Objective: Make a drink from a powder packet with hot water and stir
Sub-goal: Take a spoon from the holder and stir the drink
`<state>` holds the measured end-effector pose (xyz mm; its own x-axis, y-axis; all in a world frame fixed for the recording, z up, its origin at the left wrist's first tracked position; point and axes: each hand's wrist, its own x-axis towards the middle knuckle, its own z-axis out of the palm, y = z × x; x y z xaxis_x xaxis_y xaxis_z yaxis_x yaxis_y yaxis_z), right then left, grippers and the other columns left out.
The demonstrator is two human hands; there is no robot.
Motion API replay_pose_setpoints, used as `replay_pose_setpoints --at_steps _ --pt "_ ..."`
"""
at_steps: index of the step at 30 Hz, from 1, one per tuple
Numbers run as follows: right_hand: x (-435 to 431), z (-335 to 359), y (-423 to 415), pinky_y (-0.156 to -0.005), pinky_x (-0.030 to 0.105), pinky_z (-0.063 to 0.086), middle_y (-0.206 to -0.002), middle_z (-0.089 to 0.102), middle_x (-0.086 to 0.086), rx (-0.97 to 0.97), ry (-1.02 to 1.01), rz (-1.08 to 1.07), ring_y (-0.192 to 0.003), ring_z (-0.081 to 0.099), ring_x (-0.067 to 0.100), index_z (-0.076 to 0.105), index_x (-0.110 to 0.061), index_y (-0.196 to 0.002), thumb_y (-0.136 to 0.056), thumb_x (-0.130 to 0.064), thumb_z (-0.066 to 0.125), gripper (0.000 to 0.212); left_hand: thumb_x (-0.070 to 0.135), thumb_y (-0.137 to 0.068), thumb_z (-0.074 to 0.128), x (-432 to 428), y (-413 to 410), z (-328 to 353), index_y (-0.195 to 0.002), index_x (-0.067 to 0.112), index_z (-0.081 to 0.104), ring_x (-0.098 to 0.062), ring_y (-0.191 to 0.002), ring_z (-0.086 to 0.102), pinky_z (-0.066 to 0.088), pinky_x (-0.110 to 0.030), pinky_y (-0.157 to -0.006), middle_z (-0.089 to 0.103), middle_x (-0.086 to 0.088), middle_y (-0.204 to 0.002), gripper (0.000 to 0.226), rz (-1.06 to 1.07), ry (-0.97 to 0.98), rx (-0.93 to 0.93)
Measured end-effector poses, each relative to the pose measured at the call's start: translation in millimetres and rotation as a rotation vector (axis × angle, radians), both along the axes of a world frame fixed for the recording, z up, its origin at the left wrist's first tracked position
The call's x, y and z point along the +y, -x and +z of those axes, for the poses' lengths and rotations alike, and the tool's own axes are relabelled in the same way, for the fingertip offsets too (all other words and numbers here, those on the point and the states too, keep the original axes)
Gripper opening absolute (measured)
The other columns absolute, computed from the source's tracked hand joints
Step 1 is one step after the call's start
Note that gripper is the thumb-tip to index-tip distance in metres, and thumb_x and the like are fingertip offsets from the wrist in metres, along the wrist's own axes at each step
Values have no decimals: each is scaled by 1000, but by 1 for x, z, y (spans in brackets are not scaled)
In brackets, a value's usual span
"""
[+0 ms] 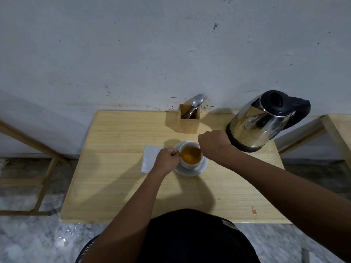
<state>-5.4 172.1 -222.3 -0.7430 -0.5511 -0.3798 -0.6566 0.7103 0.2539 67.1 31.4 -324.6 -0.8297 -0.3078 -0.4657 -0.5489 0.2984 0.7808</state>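
A white cup (187, 164) full of orange-brown liquid stands on a white saucer (201, 168) near the middle of the wooden table (117, 168). My left hand (166, 160) pinches the cup's handle on its left side. My right hand (214, 144) hovers over the cup's right rim, closed on a spoon (197, 150) whose tip dips into the liquid; most of the spoon is hidden by the fist. A white powder packet (149, 158) lies flat to the left of the saucer, partly under my left hand.
A steel kettle (260, 122) with a black lid and handle stands at the back right, close to my right wrist. A wooden holder (189, 120) with cutlery sits at the back against the wall. Wooden frames stand beyond both sides of the table.
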Motion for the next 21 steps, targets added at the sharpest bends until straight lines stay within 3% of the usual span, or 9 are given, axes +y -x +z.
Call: replay_pose_setpoints --at_steps 7,13,21 --pt "-7 0 -6 -61 29 40 -66 42 -3 -72 25 42 -68 52 17 56 -15 -99 -91 -28 55 16 26 -93 55 1 0 2 -113 14 68 -18 -100 60 43 -25 -80 68 -4 -111 26 -6 18 -5" --pt "-8 -2 -5 -60 30 40 -77 50 2 0 23 30 -68 51 19 59 -12 -104 -94 -18 51 14 25 -94 55 1 -1 1 -111 13 68 -19 -101 61 44 -25 -80 69 -6 -111 25 -2 19 10" --pt "-5 2 -3 -61 28 40 -65 43 -1 -30 -28 36 -68 51 16 55 -14 -96 -93 -21 53 8 25 -94 54 1 -1 3 -114 14 67 -19 -102 60 44 -26 -81 67 -5 -113 27 -6 14 3"
